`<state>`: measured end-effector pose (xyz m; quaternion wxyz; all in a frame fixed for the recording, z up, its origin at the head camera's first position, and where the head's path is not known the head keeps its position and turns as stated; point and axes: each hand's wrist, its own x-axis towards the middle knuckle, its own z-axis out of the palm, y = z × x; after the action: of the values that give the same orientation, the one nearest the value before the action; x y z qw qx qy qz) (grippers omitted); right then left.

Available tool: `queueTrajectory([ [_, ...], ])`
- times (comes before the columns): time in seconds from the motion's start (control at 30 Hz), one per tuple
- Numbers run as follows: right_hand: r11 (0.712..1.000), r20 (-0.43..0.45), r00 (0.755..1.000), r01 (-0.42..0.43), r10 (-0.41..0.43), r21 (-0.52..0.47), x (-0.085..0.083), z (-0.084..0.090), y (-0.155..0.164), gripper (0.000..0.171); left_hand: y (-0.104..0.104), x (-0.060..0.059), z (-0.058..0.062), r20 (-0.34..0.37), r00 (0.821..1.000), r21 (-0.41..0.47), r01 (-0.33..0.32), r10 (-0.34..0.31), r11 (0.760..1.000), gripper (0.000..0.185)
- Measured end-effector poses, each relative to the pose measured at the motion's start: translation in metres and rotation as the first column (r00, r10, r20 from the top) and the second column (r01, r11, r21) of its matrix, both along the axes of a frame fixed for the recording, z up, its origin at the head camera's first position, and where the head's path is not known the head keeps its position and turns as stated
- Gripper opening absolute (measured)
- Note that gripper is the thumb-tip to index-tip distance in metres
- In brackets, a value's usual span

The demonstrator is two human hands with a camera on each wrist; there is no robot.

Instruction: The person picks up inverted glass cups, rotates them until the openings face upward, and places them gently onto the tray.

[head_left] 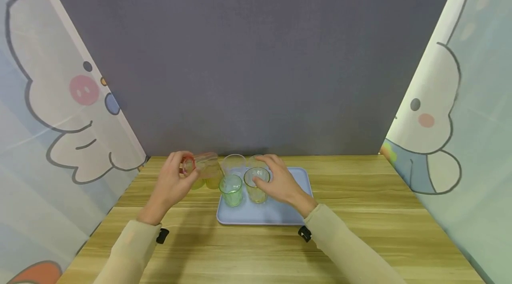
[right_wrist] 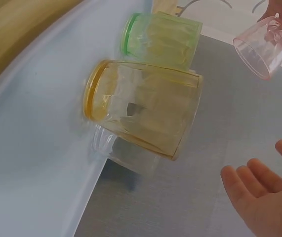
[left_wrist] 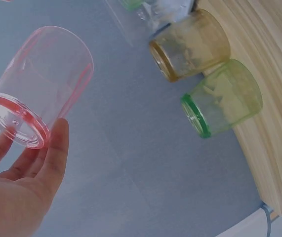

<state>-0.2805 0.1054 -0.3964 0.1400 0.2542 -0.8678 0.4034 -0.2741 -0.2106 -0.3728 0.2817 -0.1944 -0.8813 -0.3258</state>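
A: How was the pink cup (left_wrist: 39, 86) held?

B: It was pinched near its thick bottom by the left hand (head_left: 173, 185), with the thumb on one side and the fingers (left_wrist: 56, 148) on the other. It was tipped on its side and lifted off the table (head_left: 360, 213), likely so it could be carried without being dropped.

A: What was found beside that hand?

B: A yellow cup (left_wrist: 190, 44) and a green cup (left_wrist: 222, 98) were seen just next to it, standing on the wood outside the tray (head_left: 290, 215).

A: And the right hand (head_left: 280, 182)?

B: It was kept loose and nothing was held. The fingers were spread over the yellow cup on the tray (right_wrist: 141, 106). It could not be told if the rim was touched.

A: What else was close to that hand?

B: A green cup on the tray (head_left: 231, 190) was just to its left, and clear cups (head_left: 234, 163) were set behind. The cups were likely kept together on the tray so they could be moved at once.
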Motion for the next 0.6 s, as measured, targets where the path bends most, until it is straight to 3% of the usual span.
queueTrajectory([
  [0.27,0.997,0.036,0.999,-0.027,0.029,-0.066,0.002,0.003,0.000,0.059,0.012,0.005,0.002,0.016,0.997,0.107,0.070,-0.072,0.992,0.033],
  [0.6,0.983,0.075,0.992,-0.083,0.096,-0.166,0.004,0.004,0.000,0.060,0.028,0.008,-0.002,0.117,0.983,0.254,0.111,-0.145,0.961,0.036],
])
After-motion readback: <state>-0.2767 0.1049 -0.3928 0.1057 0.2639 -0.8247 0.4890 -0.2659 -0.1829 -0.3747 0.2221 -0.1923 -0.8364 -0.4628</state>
